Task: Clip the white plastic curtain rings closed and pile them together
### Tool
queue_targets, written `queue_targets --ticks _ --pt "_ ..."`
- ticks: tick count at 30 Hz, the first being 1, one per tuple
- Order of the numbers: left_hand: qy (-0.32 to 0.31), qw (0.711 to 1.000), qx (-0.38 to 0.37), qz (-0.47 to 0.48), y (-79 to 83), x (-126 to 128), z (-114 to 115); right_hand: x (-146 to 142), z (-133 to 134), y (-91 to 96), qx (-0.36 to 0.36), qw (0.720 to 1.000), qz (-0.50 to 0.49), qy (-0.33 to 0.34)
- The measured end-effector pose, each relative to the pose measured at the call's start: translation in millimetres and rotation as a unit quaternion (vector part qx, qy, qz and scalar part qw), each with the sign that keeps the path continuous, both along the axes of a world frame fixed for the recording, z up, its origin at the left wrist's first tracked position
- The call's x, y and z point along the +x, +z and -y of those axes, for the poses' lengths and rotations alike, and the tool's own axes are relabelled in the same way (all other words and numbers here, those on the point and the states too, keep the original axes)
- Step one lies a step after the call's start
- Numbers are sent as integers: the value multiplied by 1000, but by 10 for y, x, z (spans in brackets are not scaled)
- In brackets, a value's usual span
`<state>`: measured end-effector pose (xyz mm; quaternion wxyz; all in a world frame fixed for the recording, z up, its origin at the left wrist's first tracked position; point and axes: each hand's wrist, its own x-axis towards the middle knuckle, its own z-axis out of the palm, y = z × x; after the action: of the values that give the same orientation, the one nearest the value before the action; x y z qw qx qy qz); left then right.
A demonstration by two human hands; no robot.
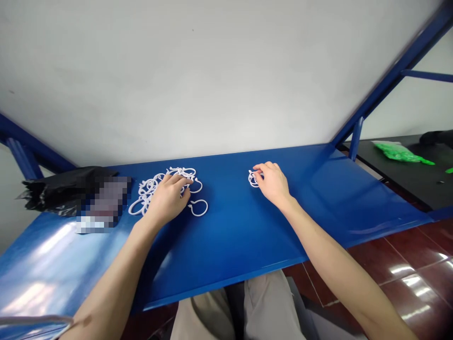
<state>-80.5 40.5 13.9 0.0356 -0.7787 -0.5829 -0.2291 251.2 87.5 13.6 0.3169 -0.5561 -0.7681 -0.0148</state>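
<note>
Head — left hand (168, 200) on ring pile (146, 186) — right hand (273, 184) fingers (260, 169) touching small ring (251, 179)

Both arms bare, stretched forward. Left hand (168, 198) palm down, fingers spread, loosely bent. Right hand (273, 183) palm down, fingers curled, tips pinched close together. Hands well apart.

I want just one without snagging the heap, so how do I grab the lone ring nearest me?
Probably pinch the lone ring at its near arc, from the front edge of the table: it lies flat, clear of the heap, its hook by the left hand.
</note>
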Motion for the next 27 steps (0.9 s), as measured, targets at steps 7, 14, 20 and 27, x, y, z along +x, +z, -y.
queue_targets --ticks 7,14,20,27 --pt "-14 1000 10 -17 -72 58 -26 -15 21 61 10 1000 3 -28" --pt "-79 994 64 46 68 346 141 -296 235 92 -35 984 -105 141" --pt "-176 978 97 54 75 621 316 -519 430 19 -209 914 -237 255" --pt "-193 972 101 87 60 681 351 -566 457 9 -214 899 -307 229"
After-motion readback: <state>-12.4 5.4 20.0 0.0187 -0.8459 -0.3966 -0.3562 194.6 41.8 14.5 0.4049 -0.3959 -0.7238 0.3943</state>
